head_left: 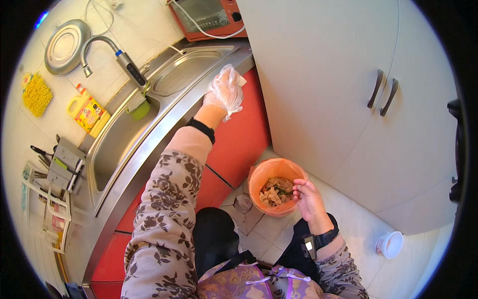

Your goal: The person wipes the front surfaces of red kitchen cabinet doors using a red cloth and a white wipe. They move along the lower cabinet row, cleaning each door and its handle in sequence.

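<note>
A crumpled clear plastic glove covers my left hand [225, 92], which is raised beside the front edge of the steel counter. Its fingers look curled, and a small pale piece shows at their far side, too unclear to name. Low on the right, my bare right hand [308, 199] is at the right rim of a bin [255, 182] lined with an orange bag. Thumb and fingertips are pinched together there; what they hold, if anything, I cannot make out. Food scraps [275, 193], pale and brown with some green, lie inside the bin.
Left of my arm runs a steel sink [117, 149] with a faucet [127, 65] and green strainer [139, 110]. A yellow bottle [89, 112] and knife rack [65, 162] stand behind. Grey cupboard doors [328, 74] rise at right; a small white tub [392, 245] is on the floor.
</note>
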Demonstrator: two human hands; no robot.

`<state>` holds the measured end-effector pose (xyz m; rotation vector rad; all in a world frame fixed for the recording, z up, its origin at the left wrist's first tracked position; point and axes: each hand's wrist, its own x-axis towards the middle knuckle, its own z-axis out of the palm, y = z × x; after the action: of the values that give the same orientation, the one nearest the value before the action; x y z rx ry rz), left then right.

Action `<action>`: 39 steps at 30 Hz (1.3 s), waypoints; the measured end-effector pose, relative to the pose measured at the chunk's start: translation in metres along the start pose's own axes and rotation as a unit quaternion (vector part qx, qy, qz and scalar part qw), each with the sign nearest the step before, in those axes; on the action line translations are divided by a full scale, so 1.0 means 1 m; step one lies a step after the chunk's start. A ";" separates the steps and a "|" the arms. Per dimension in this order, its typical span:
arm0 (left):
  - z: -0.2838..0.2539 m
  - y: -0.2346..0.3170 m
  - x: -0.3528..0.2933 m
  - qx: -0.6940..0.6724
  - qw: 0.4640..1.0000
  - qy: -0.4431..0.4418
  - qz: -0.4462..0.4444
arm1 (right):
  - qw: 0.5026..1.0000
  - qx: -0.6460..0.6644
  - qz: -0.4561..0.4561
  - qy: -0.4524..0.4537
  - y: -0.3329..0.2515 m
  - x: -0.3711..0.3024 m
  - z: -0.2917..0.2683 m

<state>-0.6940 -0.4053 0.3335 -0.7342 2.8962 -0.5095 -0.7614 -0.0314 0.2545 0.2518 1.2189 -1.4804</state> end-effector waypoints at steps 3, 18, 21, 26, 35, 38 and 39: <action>-0.004 -0.005 -0.005 -0.041 0.998 -0.012 -0.038 | 1.000 -0.003 0.001 0.000 -0.034 0.023 -0.009; -0.064 -0.107 -0.226 -0.136 0.980 0.009 -0.144 | 0.996 -0.059 -0.044 0.051 -0.096 0.053 0.005; -0.073 -0.123 -0.303 -0.140 0.967 -0.035 -0.209 | 0.995 -0.076 -0.044 0.051 -0.091 0.042 0.009; -0.072 -0.130 -0.393 -0.078 0.974 0.121 -0.173 | 0.996 -0.069 -0.048 0.041 -0.083 0.038 0.005; -0.068 -0.126 -0.516 -0.093 0.934 0.125 -0.320 | 0.996 -0.058 -0.062 0.033 -0.067 0.056 -0.014; -0.057 -0.133 -0.569 -0.107 0.919 0.119 -0.361 | 0.996 -0.058 -0.060 0.035 -0.062 0.061 -0.017; -0.053 -0.138 -0.588 -0.061 0.918 0.121 -0.372 | 0.996 -0.063 -0.060 0.027 -0.061 0.062 -0.018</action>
<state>-0.1270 -0.2213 0.4454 -1.9384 2.7795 -0.5059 -0.8405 -0.0662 0.2336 0.1375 1.3856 -1.5009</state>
